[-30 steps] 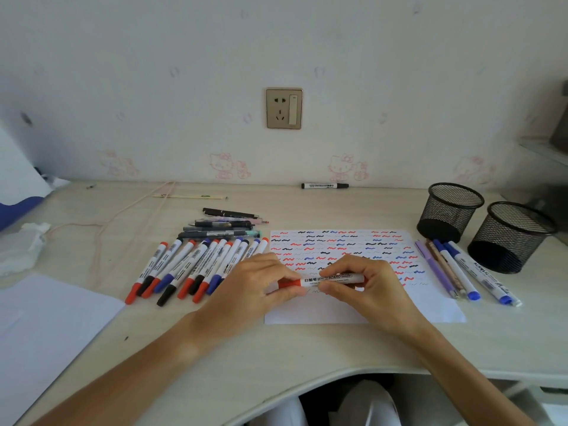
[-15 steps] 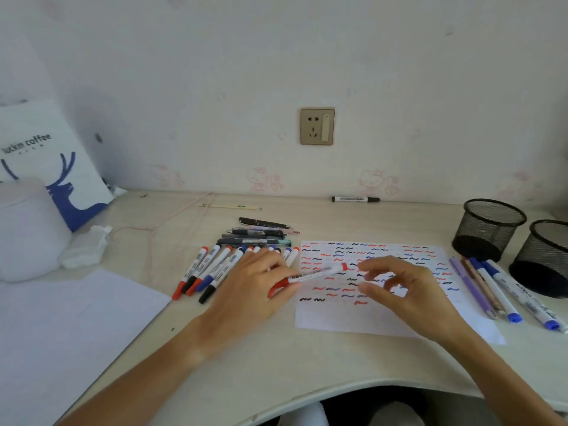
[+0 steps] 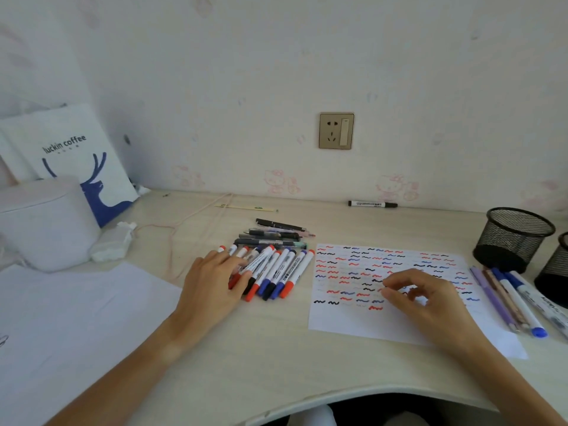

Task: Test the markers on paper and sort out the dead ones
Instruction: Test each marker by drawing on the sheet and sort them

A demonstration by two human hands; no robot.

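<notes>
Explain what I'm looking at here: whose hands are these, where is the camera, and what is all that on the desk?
No machine here: a person wears a camera on the head, looking down at their own hands. The left hand rests on a row of markers, laying one among them. The right hand hovers over the test paper, fingers loosely curled, holding nothing. The paper is covered with red, blue and black squiggles. To the right lie a few more pens beside two mesh cups. One black marker lies by the wall.

Bare desk (image 3: 276,348) lies open near the front edge. Marker row (image 3: 273,272) blocks the left of the paper (image 3: 353,324); pens (image 3: 504,296) and mesh cups (image 3: 513,238) block the right.
</notes>
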